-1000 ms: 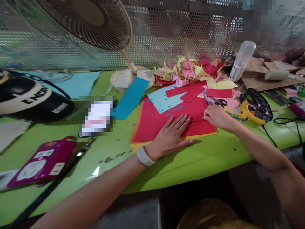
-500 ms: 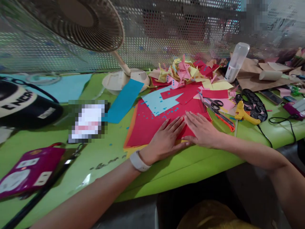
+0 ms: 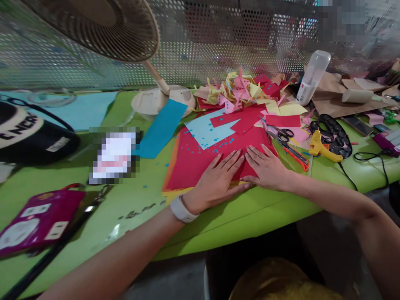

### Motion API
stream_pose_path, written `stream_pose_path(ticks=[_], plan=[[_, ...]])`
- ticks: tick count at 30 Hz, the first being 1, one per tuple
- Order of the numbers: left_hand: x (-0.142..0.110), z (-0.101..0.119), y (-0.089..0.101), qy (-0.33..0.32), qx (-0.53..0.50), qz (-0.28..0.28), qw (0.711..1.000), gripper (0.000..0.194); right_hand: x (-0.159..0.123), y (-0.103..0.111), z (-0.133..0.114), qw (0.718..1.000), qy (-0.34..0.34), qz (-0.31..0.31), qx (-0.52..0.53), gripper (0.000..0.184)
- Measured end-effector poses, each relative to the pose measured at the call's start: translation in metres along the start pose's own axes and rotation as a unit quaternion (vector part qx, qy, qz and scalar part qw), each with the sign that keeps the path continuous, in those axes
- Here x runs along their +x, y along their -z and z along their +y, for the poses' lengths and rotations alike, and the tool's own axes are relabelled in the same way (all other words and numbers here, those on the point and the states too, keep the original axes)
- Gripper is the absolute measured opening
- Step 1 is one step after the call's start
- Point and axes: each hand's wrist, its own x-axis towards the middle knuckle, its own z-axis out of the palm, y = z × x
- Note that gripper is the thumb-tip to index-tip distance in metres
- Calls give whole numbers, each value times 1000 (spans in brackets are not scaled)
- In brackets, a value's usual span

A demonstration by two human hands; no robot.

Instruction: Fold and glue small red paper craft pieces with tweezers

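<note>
A red paper sheet point(image 3: 193, 160) lies on a stack of orange and yellow sheets on the green table point(image 3: 137, 204). My left hand point(image 3: 218, 179) rests flat on its near edge, fingers stretched out, a white watch on the wrist. My right hand point(image 3: 265, 166) lies flat beside it on the same sheet, fingers spread, the two hands almost touching. A light blue cut-out point(image 3: 209, 131) and small blue dots lie on the red sheet farther back. Scissors point(image 3: 281, 135) and an orange-handled cutter point(image 3: 295, 156) lie just right of my right hand.
A heap of paper scraps point(image 3: 243, 91) sits behind the sheets. A yellow glue gun point(image 3: 323, 150) and black palette point(image 3: 333, 133) lie right, a white bottle point(image 3: 312, 77) behind. A fan point(image 3: 103, 25) stands at the back, a black cap point(image 3: 28, 133) and magenta pouch point(image 3: 34, 221) left.
My right hand has come from the scissors at the sheet's right edge to lie flat on the red sheet next to my left hand. The left hand has stayed in place.
</note>
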Motion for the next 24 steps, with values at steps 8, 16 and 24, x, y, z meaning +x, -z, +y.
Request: stream_pose_path(ticks=[8,16,24], plan=[[2,7,5,10,-15,4,1000,90,-13,6,17,1000,-21,-7,-17,83],[-1,5,8,13,-34,-4,999,93,-38,4,40,998,-47,-7,-48,85],[-34,-15,18,63,10,-24,998,96,-40,0,41,999,-35,9,-36,87]])
